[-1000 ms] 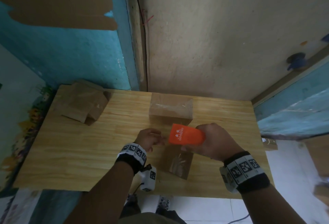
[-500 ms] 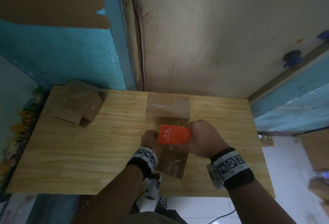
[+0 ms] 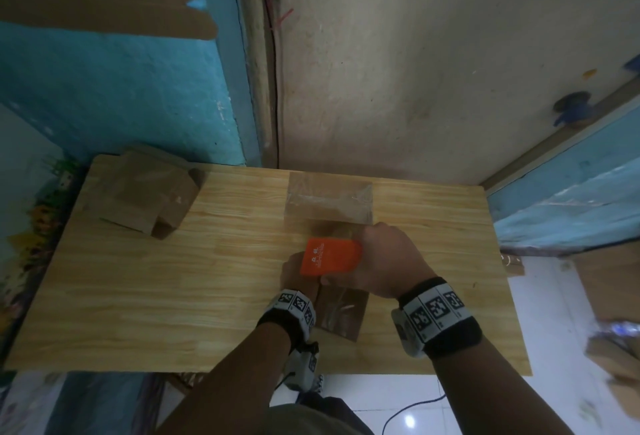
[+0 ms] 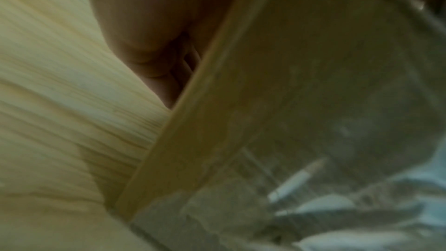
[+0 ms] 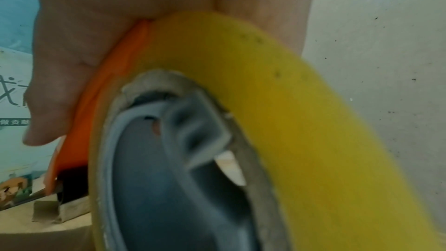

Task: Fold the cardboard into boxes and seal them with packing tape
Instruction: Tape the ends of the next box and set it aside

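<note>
Sealing looked to be the step in hand. Gripped the orange tape dispenser (image 3: pixel 330 258) in the right hand (image 3: pixel 388 261), fingers wrapped round its body and the yellow tape roll (image 5: pixel 241 83), directly over the far part of the near box (image 3: pixel 341 313). Braced that box on its left side with the left hand (image 3: pixel 294 272); could not tell the curl of its fingers, hidden behind the dispenser in the head view and blurred in the wrist view. Stood the near box on the wooden table (image 3: pixel 173 279), close to the front edge and just right of centre. Lay with its long axis running from the front edge toward the wall, near end turned slightly right, glossy taped face up. Kept well apart from the cardboard pile (image 3: pixel 145 199) at the back left, with the far box (image 3: pixel 329 202) just beyond the dispenser. Next move, by judgement: needed a steady pull along that axis, firm downward pressure, and then a clean cut.
</note>
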Tool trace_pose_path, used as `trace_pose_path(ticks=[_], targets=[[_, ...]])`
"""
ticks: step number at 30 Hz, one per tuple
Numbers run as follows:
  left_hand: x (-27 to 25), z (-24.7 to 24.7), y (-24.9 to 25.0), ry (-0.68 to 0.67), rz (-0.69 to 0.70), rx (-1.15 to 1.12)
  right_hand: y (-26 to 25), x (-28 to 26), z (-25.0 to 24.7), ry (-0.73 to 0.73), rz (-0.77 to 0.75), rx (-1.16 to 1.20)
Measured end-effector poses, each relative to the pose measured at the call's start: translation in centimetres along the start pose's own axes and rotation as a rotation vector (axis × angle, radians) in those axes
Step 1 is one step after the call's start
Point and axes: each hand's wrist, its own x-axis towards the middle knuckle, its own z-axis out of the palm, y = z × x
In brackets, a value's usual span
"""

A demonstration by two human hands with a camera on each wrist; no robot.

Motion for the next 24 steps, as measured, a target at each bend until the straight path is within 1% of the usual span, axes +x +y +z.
trace_pose_path(ticks=[3,4,7,8,9,11,12,14,16,18,20,21,22,23,24], targets=[[0.0,0.1,-0.5,0.025,-0.001,-0.136,0.0,0.0,0.0,0.006,0.001,0.01],[0.0,0.1,-0.6,0.031,0.012,-0.151,0.1,0.0,0.0,0.008,0.005,0.011],[0.0,0.0,-0.6,0.043,0.093,-0.096,0.1,-0.1,-0.1,0.013,0.028,0.003],[0.0,0.0,-0.7,0.043,0.12,-0.121,0.1,-0.1,0.0,0.015,0.032,0.002],[0.5,0.2,-1.3,0.012,0.111,-0.113,0.1,-0.1,0.0,0.016,0.037,0.001],[1.7,0.8,-2.8,-0.078,0.081,-0.015,0.1,-0.1,0.1,0.017,0.041,-0.005],[1.6,0.7,-2.7,-0.123,0.049,0.051,0.1,-0.1,0.2,0.018,0.042,-0.003],[1.1,0.1,-1.6,-0.112,0.033,0.017,0.1,-0.1,0.0,0.017,0.044,-0.002],[0.7,0.1,-1.6,-0.104,0.036,0.008,-0.1,-0.2,-0.1,0.015,0.044,-0.012],[0.6,0.0,-2.1,-0.142,0.045,0.002,-0.1,-0.2,-0.1,0.023,0.043,-0.022],[0.2,-0.5,-2.2,-0.196,0.02,0.018,0.0,-0.2,0.0,0.025,0.046,-0.022],[0.2,-0.7,-2.2,-0.217,-0.004,0.063,0.1,-0.1,0.1,0.028,0.047,-0.018],[0.4,-0.8,-2.1,-0.235,-0.026,0.041,0.1,0.0,0.2,0.03,0.047,-0.013],[0.3,-1.2,-2.1,-0.291,-0.036,0.024,0.2,0.0,0.2,0.035,0.045,-0.01],[0.0,-1.6,-2.1,-0.377,-0.031,0.057,0.2,0.0,0.3,0.045,0.041,-0.011]])
